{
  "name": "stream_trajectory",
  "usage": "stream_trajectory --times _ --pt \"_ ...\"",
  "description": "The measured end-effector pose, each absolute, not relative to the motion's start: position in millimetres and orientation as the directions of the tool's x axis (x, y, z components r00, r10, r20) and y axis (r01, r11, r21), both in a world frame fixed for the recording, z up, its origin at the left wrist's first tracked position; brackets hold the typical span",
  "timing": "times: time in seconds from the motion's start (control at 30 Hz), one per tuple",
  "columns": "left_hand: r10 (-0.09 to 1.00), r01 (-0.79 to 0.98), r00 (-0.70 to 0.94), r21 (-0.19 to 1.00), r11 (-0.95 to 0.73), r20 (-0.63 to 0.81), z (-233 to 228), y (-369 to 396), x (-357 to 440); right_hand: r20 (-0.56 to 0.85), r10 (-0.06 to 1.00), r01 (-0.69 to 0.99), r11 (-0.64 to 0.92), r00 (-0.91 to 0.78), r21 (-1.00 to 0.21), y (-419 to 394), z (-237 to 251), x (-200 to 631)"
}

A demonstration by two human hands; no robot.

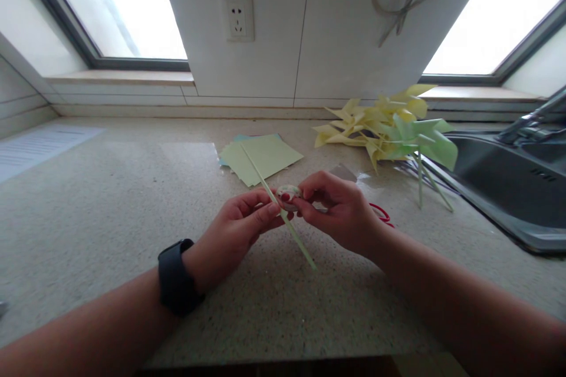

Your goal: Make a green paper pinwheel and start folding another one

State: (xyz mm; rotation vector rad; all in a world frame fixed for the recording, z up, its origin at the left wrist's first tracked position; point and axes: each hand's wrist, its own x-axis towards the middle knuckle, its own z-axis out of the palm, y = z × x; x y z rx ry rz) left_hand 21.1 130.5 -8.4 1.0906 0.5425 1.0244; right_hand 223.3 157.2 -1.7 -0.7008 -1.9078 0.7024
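Note:
Between thumb and fingers, my left hand [241, 219] pinches a thin pale green stick [299, 242], which slants from upper left to lower right. Close against it, my right hand [338, 203] grips a small roll of tape [290, 191] by its right side. The tape roll touches or nearly touches the stick; fingers partly cover both. Behind my hands lies a loose stack of pale yellow-green paper squares [269, 156] with some blue showing beneath. Red scissor-like handles [381, 212] show partly behind my right wrist.
Several yellow paper pinwheels [354, 121] and a green pinwheel [427, 138] lie at the back right, beside a metal sink [508, 188] with a faucet [535, 121]. A printed sheet [44, 144] rests at the far left. A tiled wall with a socket [239, 17] closes the back.

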Motion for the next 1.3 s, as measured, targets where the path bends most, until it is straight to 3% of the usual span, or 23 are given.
stream_trajectory --times 0.47,0.83,1.3 --pt "0.903 -0.380 0.421 0.920 0.096 0.080 -9.4 132.8 22.1 0.498 0.774 0.241 0.608 -0.390 -0.756 156.7 -1.4 222.6" --pt "0.906 -0.399 0.413 0.913 0.087 0.095 -10.6 133.3 21.6 0.473 0.786 0.112 0.553 -0.399 -0.825 156.0 3.2 219.0" --pt "0.926 -0.476 0.375 0.864 0.164 0.031 -7.6 133.7 21.0 0.513 0.763 0.183 0.612 -0.394 -0.770 157.8 3.2 222.8"
